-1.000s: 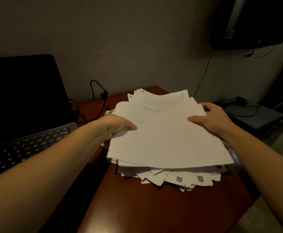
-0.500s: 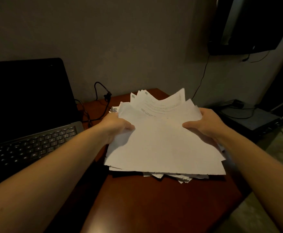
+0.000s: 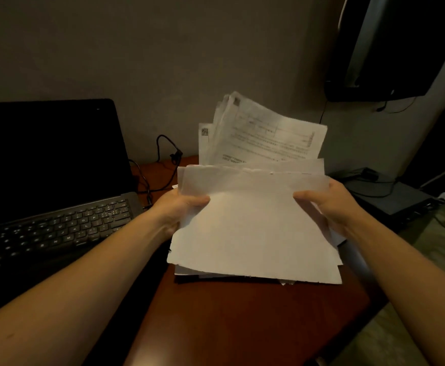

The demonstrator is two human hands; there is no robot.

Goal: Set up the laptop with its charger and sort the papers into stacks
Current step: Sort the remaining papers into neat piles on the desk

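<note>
The left hand point(image 3: 179, 207) and right hand point(image 3: 329, 204) each gripped a side of the thick white paper stack point(image 3: 255, 228) — tilted up, its lower edge apparently resting on the reddish-brown wooden table point(image 3: 242, 320) — beside the open black laptop point(image 3: 52, 186).

The papers point(image 3: 253, 233) at the centre are thin white sheets, matt, with rough, ragged near edges. Those standing up toward twelve o'clock carry grey print. The table point(image 3: 242, 320), showing at six o'clock, is red-brown wood with a smooth, polished sheen. At nine o'clock the laptop point(image 3: 134, 202) has a dark grey casing that looks like matt plastic, with black keys and a smooth black screen point(image 3: 47, 154). The thin black cable point(image 3: 168, 146) at eleven o'clock looks rubber-coated. The wall point(image 3: 163, 48) behind is plain and matt. At three o'clock a black box point(image 3: 390, 199) looks hard and matt.
</note>
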